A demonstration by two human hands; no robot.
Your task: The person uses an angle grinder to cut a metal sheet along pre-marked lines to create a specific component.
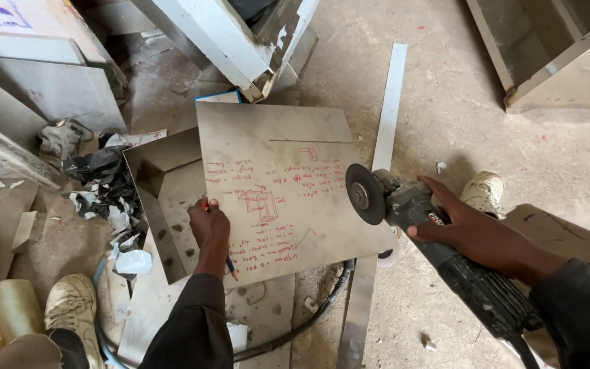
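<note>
A square stainless steel sheet (288, 147) lies on the floor, covered with red handwritten notes and a small sketch. My left hand (210, 229) rests on its left edge and holds a red pen (229, 264). My right hand (469, 229) grips the black body of an angle grinder (445, 256). The grinder's dark disc (364, 194) hovers over the sheet's right edge. I cannot tell whether the disc is spinning.
An open steel tray (162, 205) sits under the sheet's left side. A long metal strip (385, 123) runs past the right edge. A black hose (308, 320) curves below. My shoes (71, 307) (484, 193), crumpled plastic scraps (107, 188) and steel cabinets (554, 55) surround the spot.
</note>
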